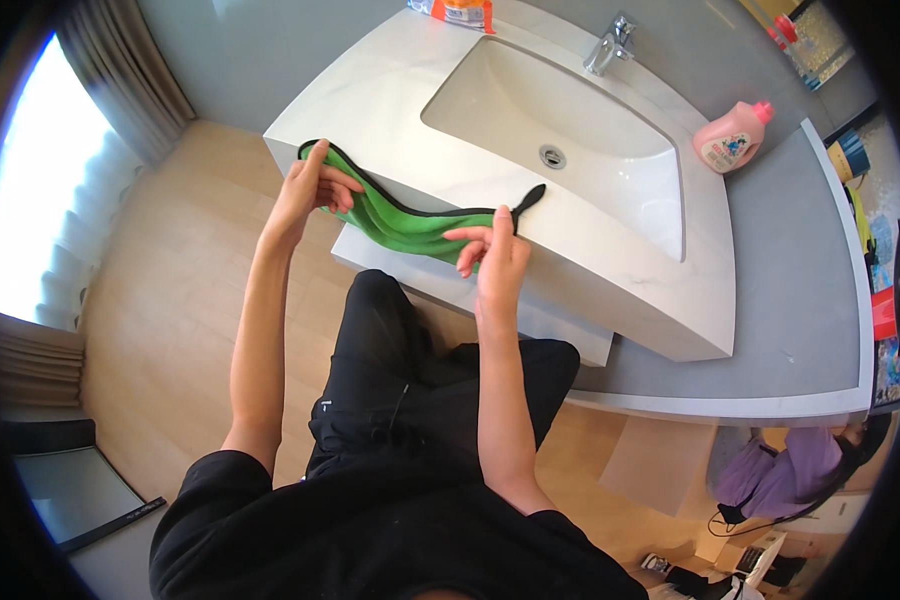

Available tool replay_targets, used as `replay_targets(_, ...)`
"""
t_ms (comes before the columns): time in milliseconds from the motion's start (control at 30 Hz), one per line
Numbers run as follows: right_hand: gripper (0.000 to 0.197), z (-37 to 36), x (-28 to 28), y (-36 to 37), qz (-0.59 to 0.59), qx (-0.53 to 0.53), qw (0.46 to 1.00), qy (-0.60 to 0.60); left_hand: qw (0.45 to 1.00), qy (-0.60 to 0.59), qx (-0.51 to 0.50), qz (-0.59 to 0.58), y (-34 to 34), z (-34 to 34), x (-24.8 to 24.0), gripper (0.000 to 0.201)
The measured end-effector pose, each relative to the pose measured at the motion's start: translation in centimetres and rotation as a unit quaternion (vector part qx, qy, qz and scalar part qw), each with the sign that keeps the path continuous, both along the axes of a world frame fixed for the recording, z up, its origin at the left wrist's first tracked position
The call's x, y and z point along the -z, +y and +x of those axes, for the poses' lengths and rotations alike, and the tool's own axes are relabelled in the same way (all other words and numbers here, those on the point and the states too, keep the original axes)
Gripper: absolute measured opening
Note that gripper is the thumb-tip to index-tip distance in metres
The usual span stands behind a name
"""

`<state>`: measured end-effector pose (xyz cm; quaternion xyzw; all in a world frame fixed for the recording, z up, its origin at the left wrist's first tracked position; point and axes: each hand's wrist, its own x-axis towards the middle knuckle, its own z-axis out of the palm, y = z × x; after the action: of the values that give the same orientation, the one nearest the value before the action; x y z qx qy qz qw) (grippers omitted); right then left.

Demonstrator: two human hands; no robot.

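Head view, and here's the green cloth [405, 228] strung between two bare hands, sagging in the middle at the near edge of the white counter [370, 112]. The left hand [305, 195] pinches the left corner, thumb and fingers closed by the black trim; the right hand [498, 255] nips the other end, lower fingers loosely curled, and a black tail [532, 198] pokes out past it over the counter. Light grips, both, and that's the first worry from where I stand: if either pinch loosens, that end could drop, on the left toward the floor [190, 240], on the right toward the black trousers [365, 340]. Whether the cloth touches the counter's edge, I can't tell; if it does, a sharp pull could drag the sag along it and bunch it up. Watch that slack, too: those lengthwise folds could roll in on themselves if the hands came closer together. Then there's the sink [630, 175], beyond the right hand, the tap [611, 45] on its far side: lose the right end with a forward flick and the tail might land inside. The pink bottle [728, 140], far right, sits well apart; only a wide arm sweep would threaten it.
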<state>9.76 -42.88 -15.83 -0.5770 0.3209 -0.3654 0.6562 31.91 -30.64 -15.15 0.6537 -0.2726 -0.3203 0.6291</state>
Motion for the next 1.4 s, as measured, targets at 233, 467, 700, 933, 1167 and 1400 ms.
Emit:
replay_targets(233,0.067,-7.4,0.1,-3.4,-0.009,0.100,0.995,0.004,0.996,0.020,0.082,-0.005,-4.2,-7.8,0.0,0.075)
replay_targets(467,0.065,-19.9,1.0,-9.5,0.028,0.296,0.955,0.007,0.981,0.049,0.181,-0.050,-8.3,-16.1,0.3,0.077)
replay_targets(700,0.061,-23.2,0.7,-10.6,0.016,0.325,0.945,-0.031,0.969,0.081,0.219,-0.080,-10.9,-20.8,0.7,0.075)
replay_targets(933,0.061,-23.6,0.6,-10.7,0.011,0.307,0.951,-0.038,0.974,0.048,0.205,-0.083,-11.1,-20.8,0.4,0.068)
replay_targets(1167,0.063,-23.3,0.8,-10.7,0.029,0.274,0.959,-0.072,0.974,0.035,0.201,-0.101,-10.6,-20.4,0.0,0.065)
replay_targets(1400,0.069,-22.2,0.9,-9.4,0.051,0.230,0.971,-0.048,0.981,0.042,0.171,-0.086,-9.2,-18.3,0.1,0.066)
